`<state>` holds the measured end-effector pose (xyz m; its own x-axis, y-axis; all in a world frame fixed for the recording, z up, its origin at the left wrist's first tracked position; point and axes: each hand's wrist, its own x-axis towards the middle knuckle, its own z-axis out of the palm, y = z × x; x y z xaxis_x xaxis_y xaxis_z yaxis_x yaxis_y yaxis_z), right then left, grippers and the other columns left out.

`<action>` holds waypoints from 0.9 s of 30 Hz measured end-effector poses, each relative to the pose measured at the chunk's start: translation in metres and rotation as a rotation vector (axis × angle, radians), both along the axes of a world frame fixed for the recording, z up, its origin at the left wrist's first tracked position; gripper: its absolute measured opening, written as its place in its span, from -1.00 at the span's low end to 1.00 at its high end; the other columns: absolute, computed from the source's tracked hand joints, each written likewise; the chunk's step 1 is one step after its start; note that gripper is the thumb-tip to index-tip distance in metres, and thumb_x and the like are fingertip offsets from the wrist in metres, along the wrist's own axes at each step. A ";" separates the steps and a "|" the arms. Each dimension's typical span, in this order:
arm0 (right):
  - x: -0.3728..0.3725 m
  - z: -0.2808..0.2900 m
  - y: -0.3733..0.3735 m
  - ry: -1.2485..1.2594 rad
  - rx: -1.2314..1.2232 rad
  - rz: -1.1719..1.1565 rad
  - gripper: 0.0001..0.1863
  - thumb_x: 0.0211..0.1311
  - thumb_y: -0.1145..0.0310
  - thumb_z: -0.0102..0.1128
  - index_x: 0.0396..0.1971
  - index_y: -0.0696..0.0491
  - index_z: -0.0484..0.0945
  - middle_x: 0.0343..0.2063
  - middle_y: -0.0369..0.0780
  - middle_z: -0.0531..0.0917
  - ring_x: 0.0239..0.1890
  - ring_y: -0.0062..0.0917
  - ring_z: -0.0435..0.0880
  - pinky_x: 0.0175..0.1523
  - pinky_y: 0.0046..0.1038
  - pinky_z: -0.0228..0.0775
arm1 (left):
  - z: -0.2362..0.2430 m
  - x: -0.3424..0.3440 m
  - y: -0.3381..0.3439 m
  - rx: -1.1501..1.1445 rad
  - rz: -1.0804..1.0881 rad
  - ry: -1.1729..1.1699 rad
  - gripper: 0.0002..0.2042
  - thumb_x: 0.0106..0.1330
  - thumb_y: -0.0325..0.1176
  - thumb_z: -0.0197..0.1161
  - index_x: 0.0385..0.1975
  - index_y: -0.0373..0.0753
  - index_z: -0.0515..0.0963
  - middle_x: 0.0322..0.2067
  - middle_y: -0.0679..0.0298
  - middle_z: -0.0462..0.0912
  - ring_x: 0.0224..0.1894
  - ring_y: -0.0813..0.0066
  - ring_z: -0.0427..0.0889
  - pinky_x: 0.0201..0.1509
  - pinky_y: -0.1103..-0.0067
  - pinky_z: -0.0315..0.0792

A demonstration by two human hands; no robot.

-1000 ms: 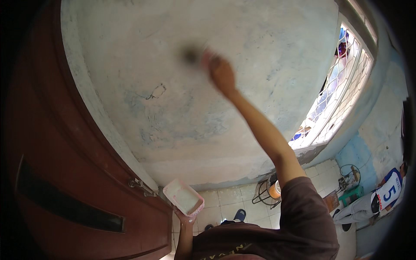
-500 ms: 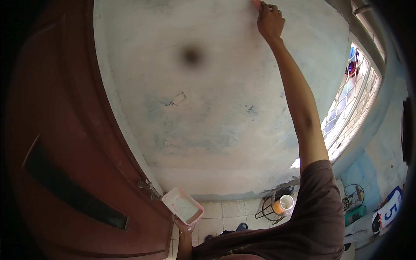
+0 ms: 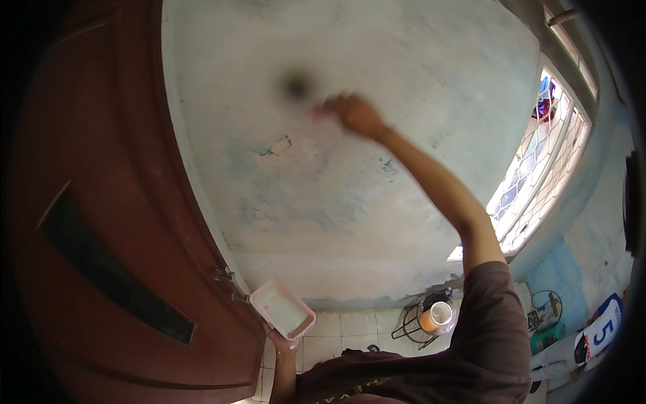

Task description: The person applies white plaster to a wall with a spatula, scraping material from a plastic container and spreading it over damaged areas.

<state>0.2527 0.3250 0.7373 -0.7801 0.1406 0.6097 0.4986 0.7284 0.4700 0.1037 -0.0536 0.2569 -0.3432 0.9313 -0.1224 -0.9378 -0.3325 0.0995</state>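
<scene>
My right hand [image 3: 356,116], blurred by motion, is closed on a small pink tool [image 3: 321,112] against or close to the pale, patchy wall [image 3: 245,202] at the upper middle; the tool's exact kind is unclear. A soft dark blur lies just above it. Low in the view, my left hand [image 3: 285,340] grips a pink-rimmed tray [image 3: 281,304] holding whitish liquid, beside the door.
A brown door [image 3: 124,222] with a handle fills the left. A barred window [image 3: 538,161] is at right. Below it stands an orange-and-white container [image 3: 436,316] on a metal stand [image 3: 408,330]. A co-worker in a white shirt [image 3: 599,333] is at far lower right, near a green stool [image 3: 548,337].
My right hand went up to the top right, then came down leftward to the middle of the wall with the pink tool. The tray stays in my left hand, nearly in place.
</scene>
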 end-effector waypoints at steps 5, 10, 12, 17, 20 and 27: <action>0.055 0.206 0.017 0.677 0.537 -0.266 -0.65 0.47 0.34 -0.04 0.15 -0.05 0.60 0.02 -0.06 0.65 0.04 -0.15 0.62 -0.01 0.05 0.47 | -0.012 -0.005 -0.023 0.012 -0.013 -0.087 -0.47 0.38 0.09 0.18 0.26 -0.05 0.50 0.19 0.29 0.60 0.24 0.15 0.56 0.35 0.11 0.44; 0.007 0.124 0.046 0.467 0.600 -0.436 -0.77 0.32 0.38 0.08 -0.06 0.05 0.56 -0.29 -0.19 0.65 -0.21 -0.24 0.67 -0.26 -0.12 0.49 | -0.038 -0.011 -0.035 -0.098 0.105 0.001 -0.47 0.41 0.10 0.12 0.27 -0.06 0.49 0.22 0.28 0.59 0.28 0.16 0.53 0.38 0.10 0.40; -0.018 0.010 0.065 0.347 0.525 -0.255 -0.64 0.28 0.40 0.11 0.08 0.05 0.55 -0.02 -0.11 0.65 0.05 -0.19 0.62 -0.04 -0.07 0.49 | -0.029 -0.003 -0.031 -0.084 0.094 0.050 -0.46 0.43 0.11 0.11 0.28 -0.06 0.48 0.24 0.28 0.58 0.30 0.17 0.52 0.39 0.10 0.39; -0.063 -0.243 -0.022 -0.185 -0.294 -0.145 -0.67 0.25 0.42 0.22 0.02 0.09 0.63 0.02 -0.13 0.68 0.11 -0.19 0.63 0.16 0.05 0.42 | -0.021 -0.009 -0.034 -0.019 0.025 0.045 -0.39 0.43 0.20 0.10 0.36 -0.01 0.42 0.29 0.29 0.52 0.32 0.17 0.50 0.42 0.09 0.35; -0.042 -0.312 -0.117 0.497 -0.673 0.209 -0.77 0.50 0.32 0.14 -0.23 0.17 0.67 -0.41 -0.20 0.72 -0.39 -0.34 0.68 -0.20 -0.31 0.46 | -0.012 -0.005 -0.035 0.034 -0.019 0.035 -0.26 0.36 0.34 0.12 0.44 0.05 0.32 0.40 0.29 0.41 0.40 0.09 0.41 0.45 -0.04 0.29; 0.009 -0.266 -0.300 0.895 -1.324 0.181 -0.77 0.50 0.30 0.20 -0.22 0.19 0.57 -0.59 -0.39 0.46 -0.55 -0.77 0.26 -0.46 -0.59 0.16 | 0.015 0.019 -0.028 0.064 0.100 -0.002 -0.31 0.46 0.31 0.02 0.41 -0.05 0.34 0.32 0.26 0.49 0.33 0.16 0.50 0.42 0.10 0.39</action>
